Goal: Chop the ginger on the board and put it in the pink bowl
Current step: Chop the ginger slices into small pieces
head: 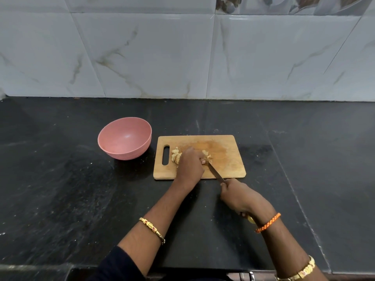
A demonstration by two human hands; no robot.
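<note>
Head view, nearest first: the right hand (pixel 236 194) sits off the board's near edge, fingers wrapped round the handle of a knife (pixel 216 173) whose blade reaches up over the wooden chopping board (pixel 227 157) toward the ginger. The left hand (pixel 189 164) rests on the board, curled down over a ginger (pixel 176 156) lump to steady it; sliced pieces lie near the board's handle-slot end, and a few more (pixel 207 154) beside the blade tip. Chopping looks partly done (how fine the pieces are is hard to judge). Beyond the board's far left corner, on the black counter (pixel 60 179), the pink bowl (pixel 124 137) holds nothing, so the transfer remains.
</note>
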